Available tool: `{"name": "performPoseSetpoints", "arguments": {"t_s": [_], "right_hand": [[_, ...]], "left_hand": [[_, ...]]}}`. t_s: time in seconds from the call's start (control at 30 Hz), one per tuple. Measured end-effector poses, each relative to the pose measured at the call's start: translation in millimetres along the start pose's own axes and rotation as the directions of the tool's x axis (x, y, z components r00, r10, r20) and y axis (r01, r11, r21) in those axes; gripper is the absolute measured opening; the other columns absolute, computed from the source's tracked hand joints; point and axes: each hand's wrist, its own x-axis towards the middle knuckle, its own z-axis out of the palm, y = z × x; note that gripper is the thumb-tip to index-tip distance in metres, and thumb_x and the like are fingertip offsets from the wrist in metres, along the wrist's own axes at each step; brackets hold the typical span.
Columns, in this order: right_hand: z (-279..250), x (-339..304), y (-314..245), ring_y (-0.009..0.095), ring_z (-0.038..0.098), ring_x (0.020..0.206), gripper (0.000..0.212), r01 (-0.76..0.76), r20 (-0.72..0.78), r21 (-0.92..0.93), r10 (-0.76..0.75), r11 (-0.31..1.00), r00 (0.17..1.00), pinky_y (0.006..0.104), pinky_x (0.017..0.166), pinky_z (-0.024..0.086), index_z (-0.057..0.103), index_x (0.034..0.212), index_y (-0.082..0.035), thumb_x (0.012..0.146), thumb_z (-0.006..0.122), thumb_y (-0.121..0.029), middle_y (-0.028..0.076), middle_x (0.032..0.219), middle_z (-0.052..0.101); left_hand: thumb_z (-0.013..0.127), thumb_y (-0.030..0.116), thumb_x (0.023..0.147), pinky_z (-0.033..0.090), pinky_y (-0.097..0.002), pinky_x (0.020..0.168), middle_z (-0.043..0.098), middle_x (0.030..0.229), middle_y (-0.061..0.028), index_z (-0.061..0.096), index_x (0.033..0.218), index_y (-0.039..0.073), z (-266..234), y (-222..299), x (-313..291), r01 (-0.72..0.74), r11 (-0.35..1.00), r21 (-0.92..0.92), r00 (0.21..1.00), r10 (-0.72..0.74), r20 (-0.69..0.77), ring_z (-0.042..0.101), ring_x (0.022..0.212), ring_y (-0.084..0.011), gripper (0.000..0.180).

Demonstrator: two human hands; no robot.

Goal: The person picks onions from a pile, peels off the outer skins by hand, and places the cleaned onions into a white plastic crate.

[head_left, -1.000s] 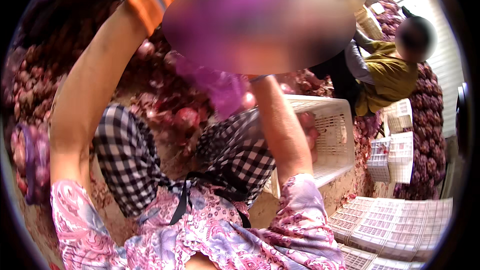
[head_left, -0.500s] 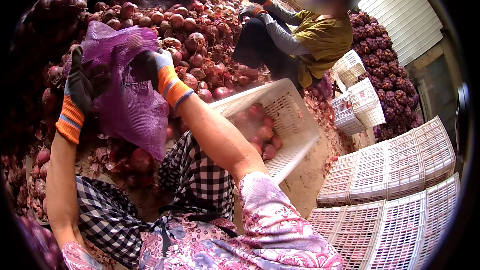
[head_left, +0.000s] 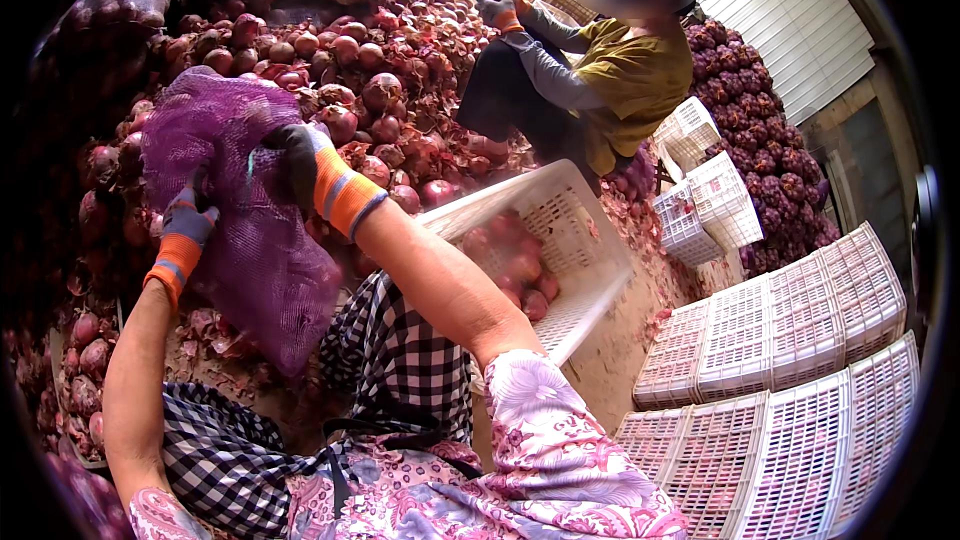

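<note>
Right grip (head_left: 300,153), gloved, clasps the upper edge of a purple mesh bag (head_left: 265,240), which hangs left of the white crate (head_left: 590,290). Left grip (head_left: 187,220) touches the bag on its side away from the crate, though whether it is closed I cannot tell. Red onions (head_left: 518,265) lie inside the crate, and a co-worker (head_left: 635,80) sits just beyond it.

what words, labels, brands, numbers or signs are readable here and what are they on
None: no word, label, brand, number or sign can be read.
Purple net bag: no readable lettering; a small pale mark on it is too small to make out.
Left glove and right glove: coloured bands, no readable text.
Stacked white crates: nothing readable on their slatted sides.
</note>
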Motion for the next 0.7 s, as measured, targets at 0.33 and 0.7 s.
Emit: {"name": "performPoseSetpoints", "arguments": {"t_s": [0.33,0.7], "right_hand": [[-88,73,-6,0.017,0.059,0.083,0.021,0.156,0.487,-0.065,-0.106,0.986,0.867,0.0318,0.079,0.047,0.062,0.091,-0.009,0.081,0.045,-0.017,0.004,0.092,0.064],[-45,27,-7,0.012,0.056,0.067,0.026,0.642,0.560,-0.760,-0.606,-0.105,0.565,0.0247,0.067,0.048,0.062,0.100,-0.005,0.080,0.046,-0.003,0.003,0.087,0.063]], "left_hand": [[0.050,0.000,0.076,0.047,-0.0299,0.075,0.063,0.085,-0.0057,0.063,0.098,0.012,-143,-137,8,-0.225,0.973,0.042,0.926,0.227,-0.301,0.061,0.081,-0.0216,0.029],[0.056,0.001,0.079,0.042,-0.0153,0.057,0.058,0.090,0.0032,0.052,0.119,0.010,-167,-16,-89,-0.023,0.966,-0.259,0.939,-0.068,-0.338,0.052,0.068,-0.0021,0.041]]}}
